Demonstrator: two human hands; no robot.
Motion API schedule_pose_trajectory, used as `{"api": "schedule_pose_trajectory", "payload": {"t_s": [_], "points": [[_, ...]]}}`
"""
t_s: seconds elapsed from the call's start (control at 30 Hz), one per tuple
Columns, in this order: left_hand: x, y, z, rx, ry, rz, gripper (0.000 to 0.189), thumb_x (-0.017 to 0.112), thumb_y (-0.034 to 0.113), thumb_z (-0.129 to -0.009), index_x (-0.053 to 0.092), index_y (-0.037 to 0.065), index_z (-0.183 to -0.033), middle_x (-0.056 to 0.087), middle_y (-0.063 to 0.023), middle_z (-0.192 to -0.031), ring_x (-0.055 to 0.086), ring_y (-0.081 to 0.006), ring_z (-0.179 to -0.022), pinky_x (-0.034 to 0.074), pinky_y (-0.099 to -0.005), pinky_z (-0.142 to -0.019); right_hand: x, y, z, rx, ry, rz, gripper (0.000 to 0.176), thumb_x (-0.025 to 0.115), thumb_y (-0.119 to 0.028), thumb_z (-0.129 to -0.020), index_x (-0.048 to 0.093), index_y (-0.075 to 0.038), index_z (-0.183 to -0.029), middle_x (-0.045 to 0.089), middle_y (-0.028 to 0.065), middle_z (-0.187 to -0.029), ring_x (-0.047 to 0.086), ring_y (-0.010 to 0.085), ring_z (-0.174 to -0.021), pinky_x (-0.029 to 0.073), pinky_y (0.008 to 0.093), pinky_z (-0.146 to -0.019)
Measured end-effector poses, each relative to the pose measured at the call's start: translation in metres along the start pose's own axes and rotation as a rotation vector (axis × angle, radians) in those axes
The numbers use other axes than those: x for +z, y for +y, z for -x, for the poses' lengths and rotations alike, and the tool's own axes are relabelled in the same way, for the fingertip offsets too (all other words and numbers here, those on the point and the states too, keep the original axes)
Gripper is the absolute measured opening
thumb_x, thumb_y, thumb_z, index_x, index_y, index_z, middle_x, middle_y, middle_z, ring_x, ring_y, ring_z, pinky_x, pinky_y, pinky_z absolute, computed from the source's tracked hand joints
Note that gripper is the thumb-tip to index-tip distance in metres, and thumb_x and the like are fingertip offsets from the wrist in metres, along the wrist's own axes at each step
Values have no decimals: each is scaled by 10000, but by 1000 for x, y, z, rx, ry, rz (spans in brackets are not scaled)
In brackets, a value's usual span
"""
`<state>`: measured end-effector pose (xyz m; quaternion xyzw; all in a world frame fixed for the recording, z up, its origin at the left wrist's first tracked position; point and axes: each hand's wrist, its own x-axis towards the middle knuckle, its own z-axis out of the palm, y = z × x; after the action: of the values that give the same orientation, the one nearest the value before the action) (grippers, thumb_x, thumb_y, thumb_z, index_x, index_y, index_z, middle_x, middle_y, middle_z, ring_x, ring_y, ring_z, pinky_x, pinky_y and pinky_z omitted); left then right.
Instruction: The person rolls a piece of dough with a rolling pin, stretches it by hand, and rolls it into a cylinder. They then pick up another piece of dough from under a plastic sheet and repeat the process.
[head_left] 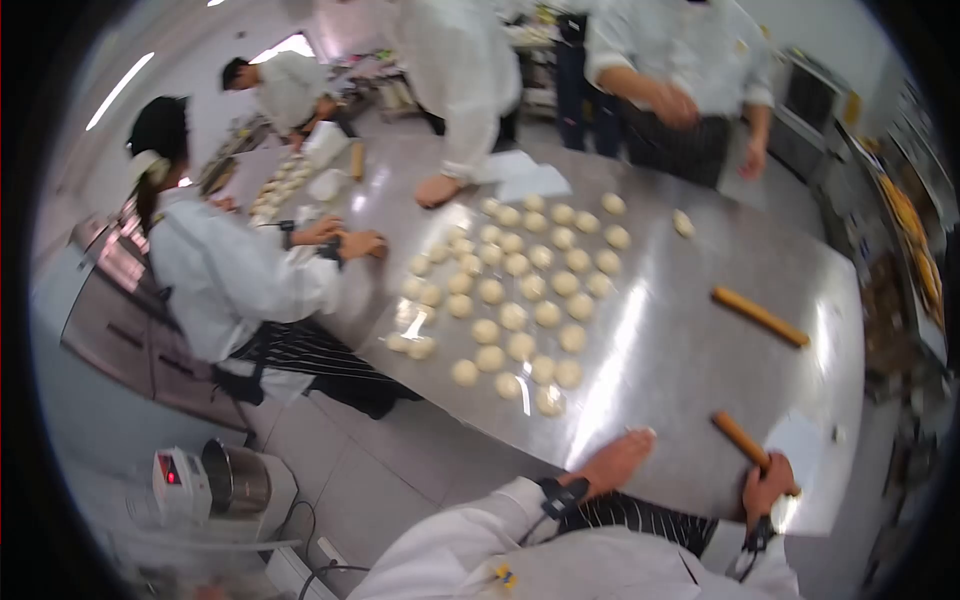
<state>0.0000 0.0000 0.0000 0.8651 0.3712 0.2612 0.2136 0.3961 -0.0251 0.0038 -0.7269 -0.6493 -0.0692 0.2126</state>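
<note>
My left hand (612,463) rests at the near edge of the steel table (650,370), fingers stretched out and holding nothing; a whitish spot shows at the fingertips. My right hand (766,490) is closed around the near end of a wooden rolling pin (738,437), whose far end points away to the left. Under and beside that hand lies a pale sheet (797,445). Many round dough balls (513,316) are spread over the table ahead of my left hand, and a single dough piece (683,223) lies apart on the far side.
A second rolling pin (760,317) lies farther up on the right. White sheets (527,178) are at the far edge. Co-workers stand around the table, one with a hand (437,190) on it. A mixer (225,490) stands on the lower left; shelves (905,240) line the right.
</note>
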Motion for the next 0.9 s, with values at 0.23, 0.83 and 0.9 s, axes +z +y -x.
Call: {"api": "schedule_pose_trajectory", "payload": {"t_s": [0.23, 0.83, 0.9], "points": [[11, 39, -9, 18, -26, -101, 438, 512, 33, -825, 542, -80, -1247, 525, -215, -1347, 461, -347, -1311, 363, -442, -1108, -25, -4, 55, 105, 35, 42, 411, 633, -172, -740, 588, -71, -1136, 594, 110, -1168, 528, 310, -1122, 342, 454, -1013], [3, -70, -193, -89, 21, -433, 347, 552, 254, -899, 671, 85, -1177, 592, -153, -1313, 475, -358, -1297, 260, -582, -1106, -39, -12, 40, 135, 34, -94, 424, 676, -134, -655, 631, -77, -1073, 616, 69, -1136, 564, 275, -1058, 360, 428, -969], [0, -87, -191, -173, 45, -464, 370, 539, 264, -912, 655, 71, -1206, 568, -164, -1345, 457, -365, -1314, 256, -580, -1109, -42, -12, 38, 123, 54, -103, 416, 675, -136, -655, 635, -75, -1064, 618, 66, -1129, 568, 272, -1049, 362, 423, -964]]}}
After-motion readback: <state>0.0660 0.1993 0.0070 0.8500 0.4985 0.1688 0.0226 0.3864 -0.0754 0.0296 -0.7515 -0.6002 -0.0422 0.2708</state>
